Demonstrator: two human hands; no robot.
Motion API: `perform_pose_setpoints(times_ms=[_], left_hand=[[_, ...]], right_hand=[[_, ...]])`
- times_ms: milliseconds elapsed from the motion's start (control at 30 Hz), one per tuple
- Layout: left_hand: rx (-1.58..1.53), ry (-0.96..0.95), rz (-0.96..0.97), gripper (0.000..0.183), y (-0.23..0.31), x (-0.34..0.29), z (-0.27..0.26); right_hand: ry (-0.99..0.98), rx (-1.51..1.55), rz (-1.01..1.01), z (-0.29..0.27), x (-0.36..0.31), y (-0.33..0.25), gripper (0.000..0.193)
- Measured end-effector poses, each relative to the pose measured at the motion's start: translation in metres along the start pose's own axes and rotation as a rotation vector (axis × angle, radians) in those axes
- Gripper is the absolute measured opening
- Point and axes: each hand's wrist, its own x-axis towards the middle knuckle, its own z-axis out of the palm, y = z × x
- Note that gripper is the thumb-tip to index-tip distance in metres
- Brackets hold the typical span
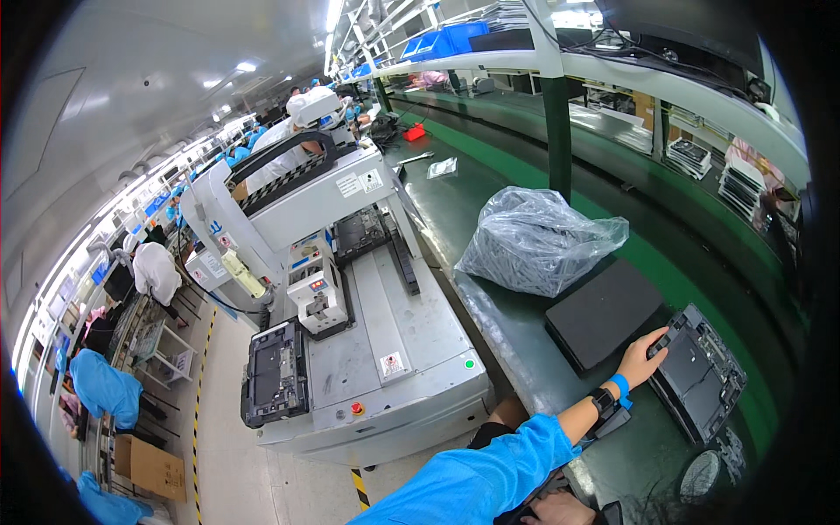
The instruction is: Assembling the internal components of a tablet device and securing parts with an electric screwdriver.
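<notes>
My left hand, in a blue sleeve with a dark watch and a blue wrist strap, grips the near left edge of an open laptop base. Its thumb and fingers close on that edge. Inside the base a dark flat battery area and a circuit board are exposed. It lies tilted on the green bench at the right. Low in the picture, my right hand is only partly seen, near a dark object, and its fingers are not clear. Left of my left hand lies a flat black slab.
A clear plastic bag sits on the bench beyond the slab. To the left stands a grey machine with a laptop base at its front and a red button. A shelf post rises behind. Co-workers sit far left.
</notes>
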Motion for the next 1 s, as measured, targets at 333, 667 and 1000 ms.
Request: perform_pose_setpoints(times_ms=[333,667,1000], left_hand=[[0.012,-0.008,-0.027,0.047,0.000,0.000,0.003],[0.015,-0.002,0.009,0.047,0.003,0.001,0.002],[0.007,0.010,-0.010,0.046,0.008,0.000,0.000]], right_hand=[[-0.004,0.018,0.023,0.009,-0.004,0.003,0.048],[0.096,0.005,-0.018,0.026,-0.002,0.012,0.052],[-0.204,-0.075,0.100,-0.012,0.009,-0.004,0.052]])
